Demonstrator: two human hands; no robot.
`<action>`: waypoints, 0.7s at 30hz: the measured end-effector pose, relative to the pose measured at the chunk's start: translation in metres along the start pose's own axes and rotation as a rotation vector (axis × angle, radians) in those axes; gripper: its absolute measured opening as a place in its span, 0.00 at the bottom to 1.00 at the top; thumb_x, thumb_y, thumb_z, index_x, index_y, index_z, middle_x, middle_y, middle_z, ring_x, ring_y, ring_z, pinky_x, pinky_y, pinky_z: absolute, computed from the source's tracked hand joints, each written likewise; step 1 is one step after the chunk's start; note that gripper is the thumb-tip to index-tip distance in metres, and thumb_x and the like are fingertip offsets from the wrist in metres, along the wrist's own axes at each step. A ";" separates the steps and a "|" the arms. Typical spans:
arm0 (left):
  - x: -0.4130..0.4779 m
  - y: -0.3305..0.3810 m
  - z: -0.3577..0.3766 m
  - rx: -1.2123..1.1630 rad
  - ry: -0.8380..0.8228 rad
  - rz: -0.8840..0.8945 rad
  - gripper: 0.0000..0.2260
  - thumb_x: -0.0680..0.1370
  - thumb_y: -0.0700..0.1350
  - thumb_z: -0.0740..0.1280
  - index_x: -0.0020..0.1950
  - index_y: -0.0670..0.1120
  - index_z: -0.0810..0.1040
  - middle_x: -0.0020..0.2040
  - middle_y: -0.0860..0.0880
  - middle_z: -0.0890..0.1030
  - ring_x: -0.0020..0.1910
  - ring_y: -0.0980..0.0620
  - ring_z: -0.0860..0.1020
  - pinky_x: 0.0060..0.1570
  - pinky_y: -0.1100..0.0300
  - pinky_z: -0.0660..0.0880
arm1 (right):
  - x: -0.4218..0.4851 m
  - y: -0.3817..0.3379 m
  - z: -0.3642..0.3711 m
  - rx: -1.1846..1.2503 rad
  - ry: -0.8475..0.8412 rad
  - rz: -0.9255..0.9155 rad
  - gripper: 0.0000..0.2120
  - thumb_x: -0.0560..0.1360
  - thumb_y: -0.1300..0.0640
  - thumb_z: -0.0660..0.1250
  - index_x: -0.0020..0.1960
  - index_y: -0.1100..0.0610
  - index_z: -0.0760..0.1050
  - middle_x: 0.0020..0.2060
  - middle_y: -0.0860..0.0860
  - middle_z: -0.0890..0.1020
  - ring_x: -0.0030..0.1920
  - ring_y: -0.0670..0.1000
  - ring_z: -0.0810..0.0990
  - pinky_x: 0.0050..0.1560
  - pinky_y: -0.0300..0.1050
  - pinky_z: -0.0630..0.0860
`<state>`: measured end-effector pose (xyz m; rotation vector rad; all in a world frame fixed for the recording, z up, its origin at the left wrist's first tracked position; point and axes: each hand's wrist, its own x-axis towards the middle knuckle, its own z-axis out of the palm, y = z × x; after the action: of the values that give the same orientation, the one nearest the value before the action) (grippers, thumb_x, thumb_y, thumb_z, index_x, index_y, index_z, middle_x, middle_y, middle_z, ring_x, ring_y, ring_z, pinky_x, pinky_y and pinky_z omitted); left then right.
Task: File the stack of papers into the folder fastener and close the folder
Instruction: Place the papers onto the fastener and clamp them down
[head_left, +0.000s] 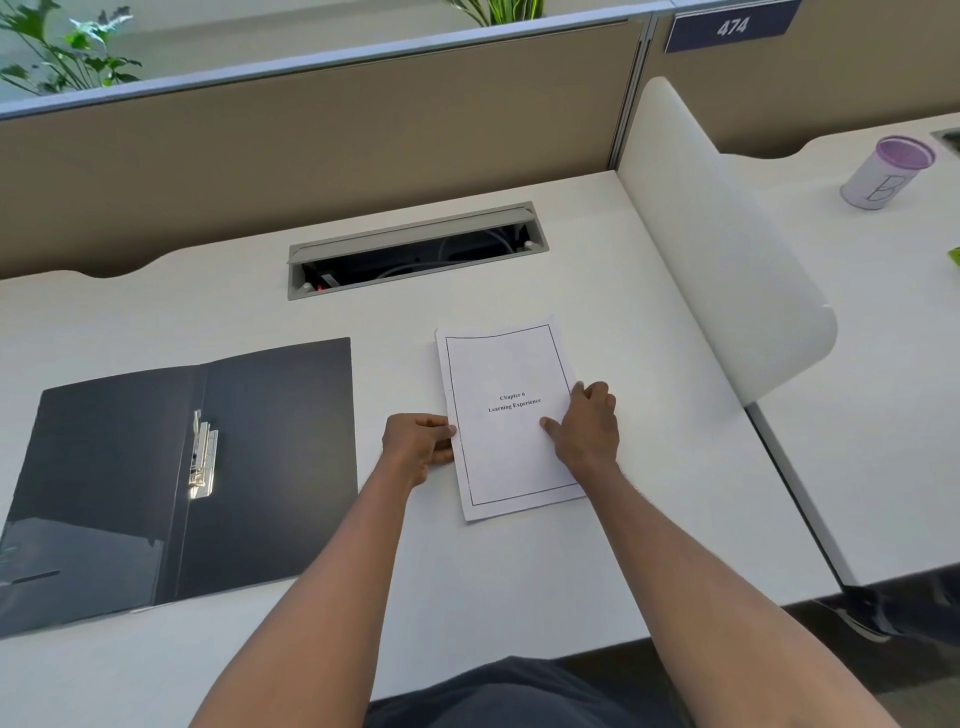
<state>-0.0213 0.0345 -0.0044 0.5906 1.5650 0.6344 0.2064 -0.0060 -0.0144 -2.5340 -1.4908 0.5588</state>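
A white stack of papers (501, 374) with a black border and a printed chapter title lies flat on the white desk, right of centre. My left hand (418, 441) pinches the stack's left edge. My right hand (584, 426) grips its right edge, thumb on the top sheet. A dark grey folder (270, 467) lies open and flat on the left of the desk. Its metal fastener (203, 454) sits beside the spine fold, with nothing on it.
An open cable tray (415, 249) is set into the desk behind the papers. A curved white divider (727, 244) stands at the right. Beyond it, a purple-lidded can (885, 174) is on the neighbouring desk. A beige partition runs along the back.
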 end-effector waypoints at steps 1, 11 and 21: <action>0.002 -0.001 0.000 0.010 0.012 0.007 0.06 0.73 0.27 0.73 0.48 0.34 0.81 0.48 0.34 0.85 0.40 0.37 0.86 0.40 0.47 0.85 | 0.000 0.000 -0.001 0.009 -0.003 0.001 0.34 0.76 0.44 0.71 0.72 0.62 0.65 0.65 0.57 0.68 0.65 0.57 0.69 0.60 0.48 0.74; 0.003 0.001 -0.038 -0.069 -0.097 0.048 0.07 0.73 0.28 0.74 0.49 0.35 0.81 0.48 0.37 0.84 0.42 0.43 0.86 0.38 0.57 0.85 | 0.002 0.009 -0.014 0.452 -0.015 0.096 0.34 0.76 0.46 0.72 0.75 0.61 0.65 0.69 0.58 0.69 0.70 0.58 0.69 0.66 0.53 0.71; 0.007 0.021 -0.146 -0.104 -0.145 0.099 0.12 0.74 0.30 0.75 0.56 0.33 0.81 0.52 0.36 0.85 0.45 0.44 0.86 0.41 0.56 0.85 | -0.033 -0.071 -0.014 1.121 -0.260 0.092 0.05 0.78 0.65 0.70 0.45 0.57 0.81 0.35 0.47 0.82 0.33 0.45 0.76 0.33 0.32 0.71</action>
<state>-0.1675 0.0462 0.0151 0.6249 1.3654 0.7276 0.1394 0.0013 0.0283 -1.6562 -0.7203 1.3072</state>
